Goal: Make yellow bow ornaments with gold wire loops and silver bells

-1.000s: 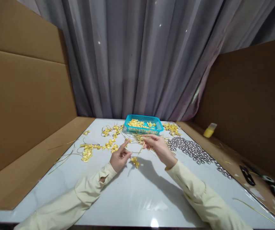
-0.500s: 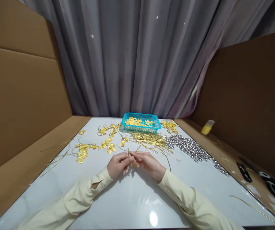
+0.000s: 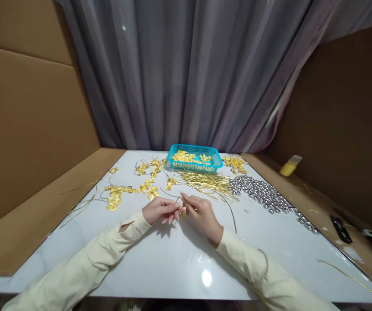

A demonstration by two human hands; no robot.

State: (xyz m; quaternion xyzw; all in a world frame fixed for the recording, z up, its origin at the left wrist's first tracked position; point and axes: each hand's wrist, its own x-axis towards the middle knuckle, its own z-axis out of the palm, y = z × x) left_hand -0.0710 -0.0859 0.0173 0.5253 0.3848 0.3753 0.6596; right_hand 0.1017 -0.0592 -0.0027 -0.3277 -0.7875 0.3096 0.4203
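Note:
Over the middle of the white table, my left hand (image 3: 160, 210) and my right hand (image 3: 203, 216) meet with their fingertips close together. A short end of gold wire (image 3: 177, 200) sticks up from the pinched thumb and finger of my left hand. Between the two hands a bit of a small yellow flower (image 3: 183, 214) shows, mostly covered by fingers. My right hand's thumb and fingers close at the same spot; the exact part they grip is hidden. Just beyond lies a pile of gold wires (image 3: 205, 181).
A blue basket (image 3: 195, 167) with yellow petals stands at the back. Yellow flowers on wires (image 3: 114, 199) lie to the left, more petals (image 3: 235, 164) at back right. Silver beads (image 3: 263, 193) spread rightward. Beyond the table edge are a yellow bottle (image 3: 290, 166) and a black-handled tool (image 3: 340, 229).
The view has tilted and shifted slightly. My right hand has turned, its back now facing up more with the index finger raised. My left hand keeps its pinch.

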